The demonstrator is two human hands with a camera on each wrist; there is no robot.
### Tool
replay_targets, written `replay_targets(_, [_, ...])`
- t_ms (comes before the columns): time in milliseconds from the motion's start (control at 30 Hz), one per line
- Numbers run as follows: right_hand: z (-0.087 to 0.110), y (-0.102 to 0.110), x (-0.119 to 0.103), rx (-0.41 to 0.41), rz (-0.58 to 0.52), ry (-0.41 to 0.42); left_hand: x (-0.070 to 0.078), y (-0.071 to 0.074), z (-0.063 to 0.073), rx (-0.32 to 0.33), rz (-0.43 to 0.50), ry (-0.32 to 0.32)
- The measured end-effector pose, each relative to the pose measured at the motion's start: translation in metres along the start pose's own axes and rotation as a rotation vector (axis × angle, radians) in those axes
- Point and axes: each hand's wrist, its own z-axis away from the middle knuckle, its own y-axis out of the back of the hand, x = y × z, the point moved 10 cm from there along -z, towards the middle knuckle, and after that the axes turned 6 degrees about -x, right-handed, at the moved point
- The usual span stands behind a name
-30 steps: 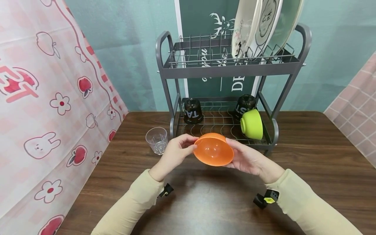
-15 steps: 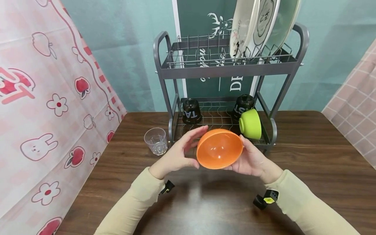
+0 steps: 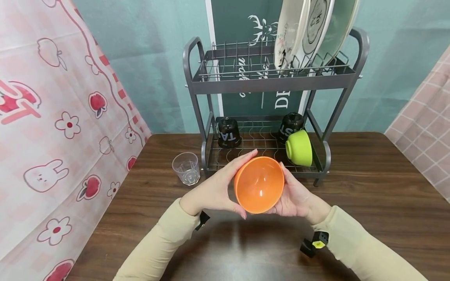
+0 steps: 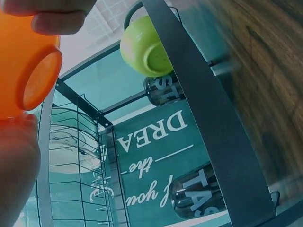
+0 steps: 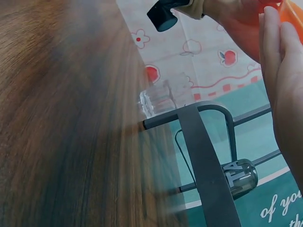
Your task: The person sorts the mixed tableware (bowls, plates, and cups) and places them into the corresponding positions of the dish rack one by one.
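Both hands hold an orange bowl (image 3: 259, 185) above the table, in front of the rack, its hollow side turned toward the head camera. My left hand (image 3: 216, 189) spans the bowl's left side, fingers along the upper rim and thumb at the lower edge. On the right, my right hand (image 3: 297, 197) grips it with the thumb near the rim; its other fingers are partly hidden behind the bowl. The left wrist view shows the bowl's outer wall and round foot (image 4: 42, 78) between fingers and thumb. Only an edge of the bowl shows in the right wrist view.
A grey two-tier dish rack (image 3: 274, 85) stands behind the hands. Plates (image 3: 293, 35) stand in its top tier. Below are a left black cup (image 3: 229, 133), a right black cup (image 3: 291, 124) and a tilted green bowl (image 3: 300, 149). A clear glass (image 3: 187, 169) stands left of the rack.
The orange bowl has turned so its inside faces the head camera more fully. My left hand has shifted its hold from pinching the rim to spanning the bowl's side.
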Motion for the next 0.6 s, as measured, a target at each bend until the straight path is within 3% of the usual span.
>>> replay_targets(233, [0.004, 0.001, 0.003, 0.012, 0.01, -0.051, -0.001, -0.001, -0.008, 0.021, -0.055, -0.006])
replay_targets(600, [0.016, 0.009, -0.024, 0.11, 0.107, 0.05, -0.013, 0.007, -0.021, 0.11, -0.022, 0.011])
